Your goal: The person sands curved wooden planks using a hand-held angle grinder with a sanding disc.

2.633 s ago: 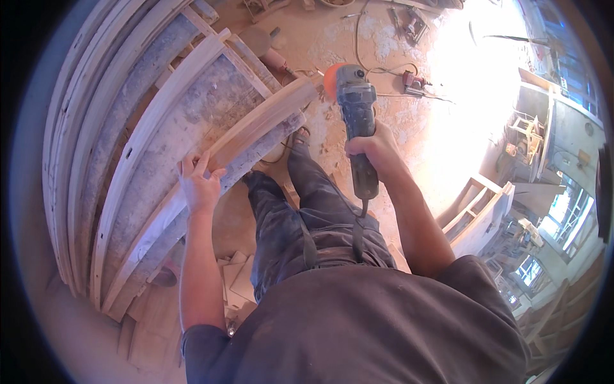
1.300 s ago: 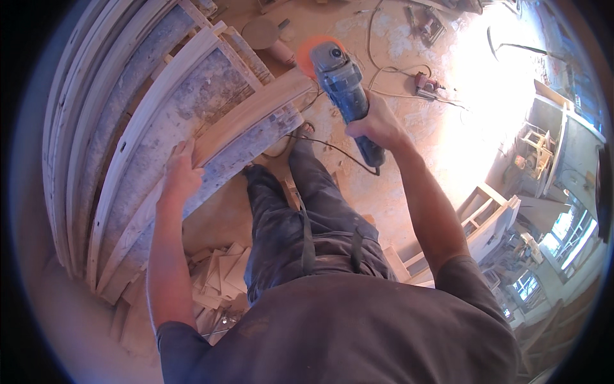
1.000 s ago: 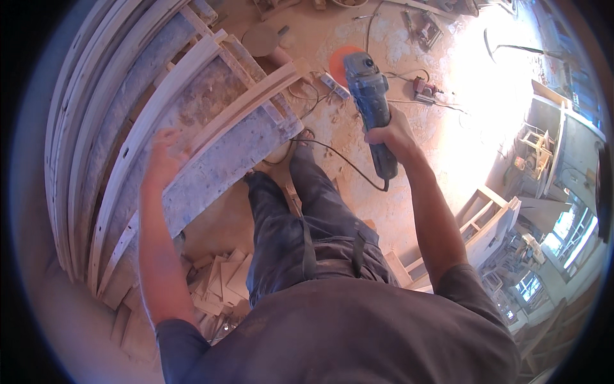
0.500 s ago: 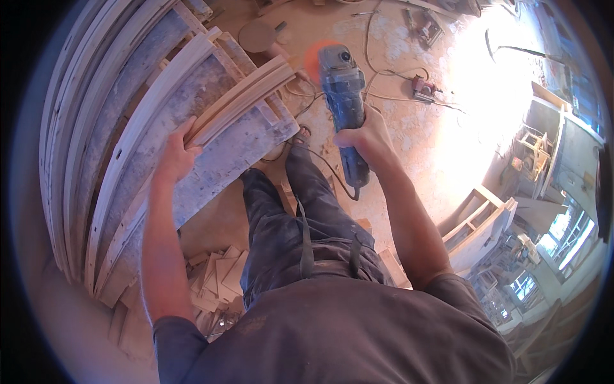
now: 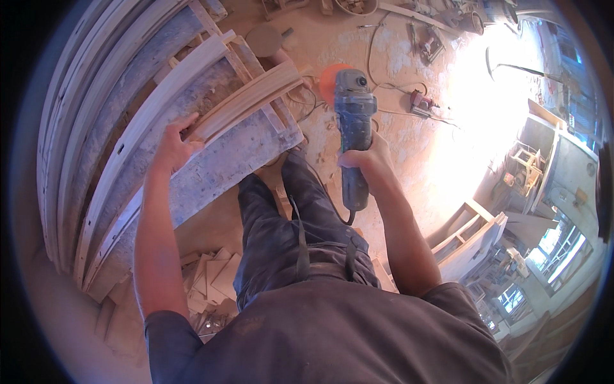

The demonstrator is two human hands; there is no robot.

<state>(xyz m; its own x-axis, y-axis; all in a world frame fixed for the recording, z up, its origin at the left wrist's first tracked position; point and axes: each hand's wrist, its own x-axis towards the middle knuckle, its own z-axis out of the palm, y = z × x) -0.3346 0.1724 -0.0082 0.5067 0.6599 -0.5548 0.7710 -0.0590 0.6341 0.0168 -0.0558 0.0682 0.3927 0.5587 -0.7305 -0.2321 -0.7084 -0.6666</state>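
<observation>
My right hand [image 5: 369,163] is wrapped around the dark blue-grey body of an angle grinder [image 5: 355,128]. An orange disc [image 5: 331,83] shows at the grinder's head, apart from the wood. To the left, my left hand [image 5: 174,148] grips the near end of a short curved wooden piece [image 5: 246,101], thumb on one side and fingers on the other, the index finger raised. That piece lies on a worn, pale workbench [image 5: 256,144]. A longer curved wooden strip [image 5: 137,125] rests beside it, farther left.
Several more curved strips [image 5: 77,83] are stacked at the far left. Wood offcuts [image 5: 214,278] lie by my legs. A red power tool [image 5: 420,104] and cords are on the dusty floor. At right stands a wooden frame [image 5: 470,233].
The grinder and my right hand have shifted slightly right and toward me. On the left hand, the index finger has lifted a little from the curved piece.
</observation>
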